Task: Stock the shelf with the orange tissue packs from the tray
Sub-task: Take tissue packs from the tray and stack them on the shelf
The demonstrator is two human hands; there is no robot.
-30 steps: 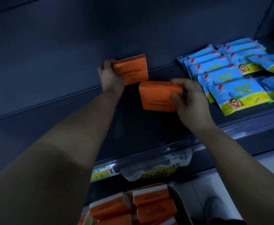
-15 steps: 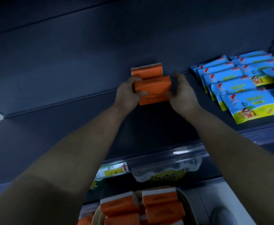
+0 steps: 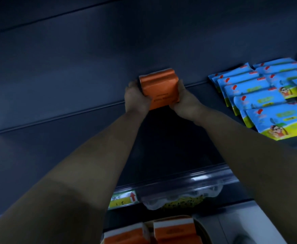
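Orange tissue packs (image 3: 159, 88) pushed back, stacked | left hand (image 3: 135, 100), right hand (image 3: 186, 102) grip them | tray (image 3: 202, 228) holds spare packs (image 3: 172, 232)

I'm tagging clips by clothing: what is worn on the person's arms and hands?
Nothing visible: the left hand and right hand are ungloved; the left forearm and right forearm show no sleeve. No watch, ring or bracelet shows in the dim light.

Stack of orange tissue packs (image 3: 159, 88), dark print on top face, lies flat at back of dark shelf (image 3: 38, 147), gripped between left hand (image 3: 136, 99) and right hand (image 3: 185, 100). More orange packs (image 3: 172, 232), white-edged, fill tray (image 3: 200, 228) below.
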